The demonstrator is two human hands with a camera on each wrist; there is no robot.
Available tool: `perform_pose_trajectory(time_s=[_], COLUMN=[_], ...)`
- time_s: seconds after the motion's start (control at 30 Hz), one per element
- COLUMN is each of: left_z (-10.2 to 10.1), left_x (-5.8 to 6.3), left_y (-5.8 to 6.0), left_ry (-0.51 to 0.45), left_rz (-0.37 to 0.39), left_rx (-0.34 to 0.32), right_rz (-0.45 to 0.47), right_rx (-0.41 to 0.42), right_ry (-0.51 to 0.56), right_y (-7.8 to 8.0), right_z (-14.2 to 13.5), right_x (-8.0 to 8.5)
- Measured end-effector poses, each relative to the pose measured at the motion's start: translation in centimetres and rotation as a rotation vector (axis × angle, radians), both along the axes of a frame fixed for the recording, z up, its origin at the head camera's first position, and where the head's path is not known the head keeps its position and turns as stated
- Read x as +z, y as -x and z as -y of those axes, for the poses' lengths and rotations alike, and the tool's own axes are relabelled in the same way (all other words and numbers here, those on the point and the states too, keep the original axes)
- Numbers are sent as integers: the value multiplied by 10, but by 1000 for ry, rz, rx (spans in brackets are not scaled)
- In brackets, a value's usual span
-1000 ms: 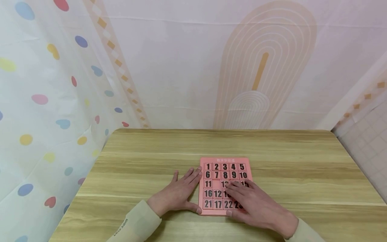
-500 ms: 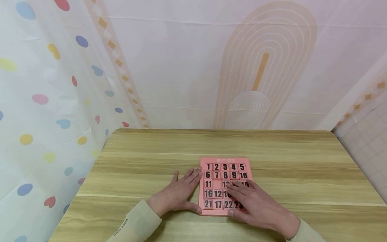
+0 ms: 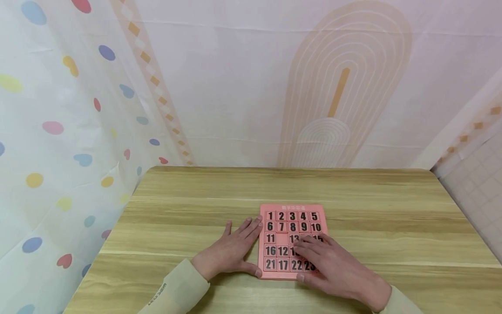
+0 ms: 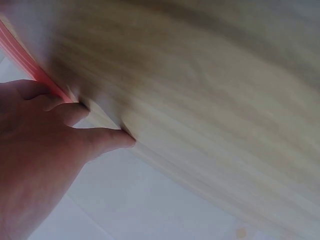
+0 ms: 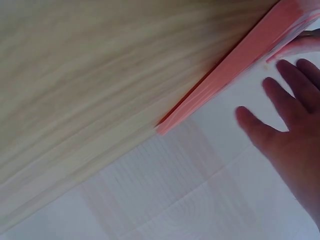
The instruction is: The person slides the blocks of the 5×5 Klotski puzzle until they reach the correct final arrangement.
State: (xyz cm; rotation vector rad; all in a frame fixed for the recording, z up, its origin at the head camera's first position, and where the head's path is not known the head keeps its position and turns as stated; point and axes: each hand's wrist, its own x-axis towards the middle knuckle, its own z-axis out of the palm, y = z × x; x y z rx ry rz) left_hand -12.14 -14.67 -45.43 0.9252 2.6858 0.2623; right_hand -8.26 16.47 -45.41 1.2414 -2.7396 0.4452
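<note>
Head view showed a pink number-tile board [image 3: 278,275] lying flat on the wood-grained table [image 3: 196,185], between the fingers of the two hands. Just left of the right fingertips sat tile 13 [image 3: 293,238]; farther left of them came a gap [image 3: 282,238], then tile 11 [image 3: 270,238]. Tile 7 [image 3: 281,226] lay on the far side of that gap, tile 12 [image 3: 283,251] on the near side. The right hand [image 3: 339,266] reached over the board's right part, fingers extended and hiding some tiles, thumb at the near edge; whether every fingertip touched a tile could not be told. Its wrist view showed those fingers spread apart. The left hand [image 3: 231,253] rested along the board's left edge, fingers straight, thumb stretched apart from them to the near left corner. Behind the fingers came a cream left sleeve [image 3: 184,283] with dark lettering and a cream right sleeve [image 3: 398,301]. Well beyond the fingers hung a pale cloth [image 3: 235,87] with an arch print [image 3: 339,89]; well to their left, a dotted cloth [image 3: 23,209].
</note>
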Motion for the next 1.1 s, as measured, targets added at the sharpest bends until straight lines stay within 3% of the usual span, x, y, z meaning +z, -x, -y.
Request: perform_pose_trajectory(time_s=[0.2,0.3,0.5,1.1], left_z=[0,0,0,0], left_x=[0,-1,0,0], left_y=[2,2,1,0], left_ry=[3,4,-1,3], left_rz=[-12,-20,-26,-19], left_rx=[-1,-3,-9,-8], right_rz=[-140,-166,-127,-92], right_rx=[164,208,203,188], right_ry=[87,63,-33,-53], right_y=[2,1,-4,-4], right_z=[3,4,4,9], right_x=[1,1,1,-1])
